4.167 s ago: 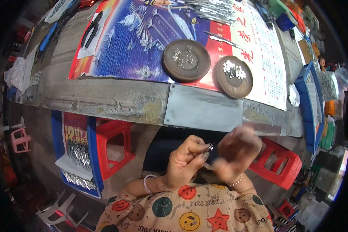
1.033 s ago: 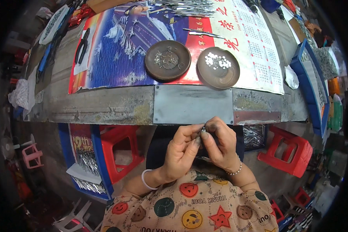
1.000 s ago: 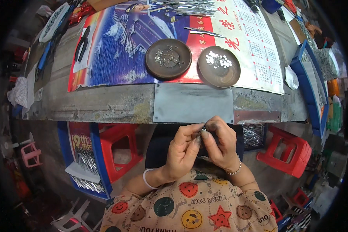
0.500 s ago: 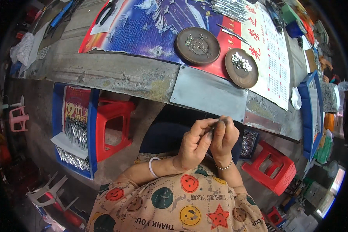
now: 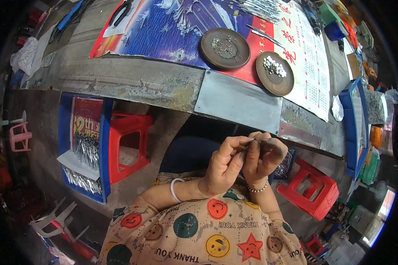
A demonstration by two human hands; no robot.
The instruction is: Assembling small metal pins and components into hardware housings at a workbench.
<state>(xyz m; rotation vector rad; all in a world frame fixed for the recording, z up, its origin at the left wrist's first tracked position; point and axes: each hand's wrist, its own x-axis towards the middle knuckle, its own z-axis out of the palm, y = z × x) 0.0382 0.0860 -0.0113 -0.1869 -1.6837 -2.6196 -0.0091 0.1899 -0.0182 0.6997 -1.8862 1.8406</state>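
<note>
Close together in front of my body, just off the table's front edge, are my left hand and my right hand. The fingers of both are pinched at the fingertips where the hands meet. Whatever they pinch is too small or hidden to make out. Beyond them lies a grey metal plate fixed at the table edge. A round brown dish holds small thin metal pins. To its right, another brown dish carries a heap of small white and dark beads. A pair of tweezers lies behind the dishes.
A printed calendar poster covers part of the worn table. Black-handled pliers lie at the far left, with many slim metal pieces at the back. A blue crate of metal pieces stands left, beside a red stool; another red stool is right.
My right hand's fingers have turned and spread slightly outward, while its thumb stays by my left fingertips. My left hand has barely moved. The view has shifted a little.
</note>
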